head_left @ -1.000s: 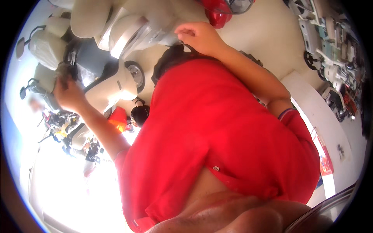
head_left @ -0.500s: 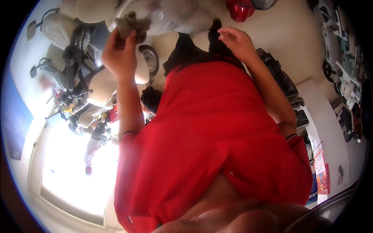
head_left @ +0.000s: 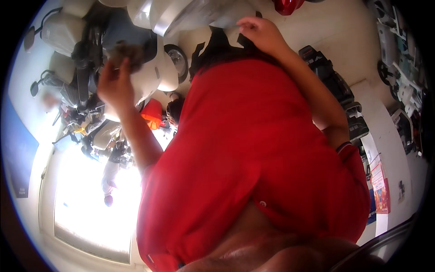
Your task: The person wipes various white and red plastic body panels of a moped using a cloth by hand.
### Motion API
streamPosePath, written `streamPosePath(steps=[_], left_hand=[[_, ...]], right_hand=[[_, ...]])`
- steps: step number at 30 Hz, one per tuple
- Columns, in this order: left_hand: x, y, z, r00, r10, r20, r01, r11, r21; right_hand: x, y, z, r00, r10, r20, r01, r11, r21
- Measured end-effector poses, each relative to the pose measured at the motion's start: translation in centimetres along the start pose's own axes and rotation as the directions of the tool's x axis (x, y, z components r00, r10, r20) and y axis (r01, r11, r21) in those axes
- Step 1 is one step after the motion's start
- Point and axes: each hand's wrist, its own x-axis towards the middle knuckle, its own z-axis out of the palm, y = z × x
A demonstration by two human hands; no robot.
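Note:
My left hand (head_left: 117, 88) grips a crumpled grey-brown rag (head_left: 128, 53), blurred by motion. The rag is in front of a cream scooter (head_left: 147, 79) with a dark seat, and I cannot tell whether it touches it. My right hand (head_left: 263, 34) hangs in the air with its fingers loosely bent and apart, and nothing shows in it. Nearest to that hand is the shiny silver-grey body panel (head_left: 195, 18) of another scooter at the top of the view.
More scooters with mirrors (head_left: 65, 34) crowd the left side. A wheel (head_left: 176, 61) shows near my legs. To the right lie black seat-like parts (head_left: 326, 72), and shelves of parts (head_left: 401, 68) line the wall. A red glossy part (head_left: 288, 6) is at the top. A person (head_left: 110, 177) stands by the bright doorway.
My left hand has moved left and nearer to me with the rag, off the silver-grey panel toward the cream scooter. The right hand has shifted slightly left and away from me.

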Motion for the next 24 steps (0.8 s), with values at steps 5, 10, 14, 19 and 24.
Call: streamPosePath(steps=[5,10,14,19,24], left_hand=[[-0.5,2.2,0.2,1.0,0.004,-0.021,-0.009,0.977,-0.212],[2.3,3.2,-4.9,0.9,0.208,-0.382,-0.206,0.977,0.048],[3.7,3.6,-5.5,0.947,0.177,-0.269,-0.194,0.98,-0.038],[2.7,0.1,-2.7,0.874,0.473,-0.111,-0.367,0.792,0.488],[4.2,1.3,-3.4,0.897,0.281,-0.342,-0.148,0.919,0.366]], right_hand=[[0.9,0.1,0.9,0.991,-0.121,-0.055,0.117,0.99,-0.078],[0.5,-1.0,0.5,0.978,-0.166,-0.124,0.14,0.971,-0.192],[0.1,-1.0,1.3,0.988,-0.127,-0.088,0.108,0.975,-0.195],[-0.5,-0.6,0.4,0.992,-0.127,0.021,0.126,0.928,-0.35],[-1.6,-0.9,-0.4,0.997,-0.076,0.004,0.075,0.957,-0.279]])
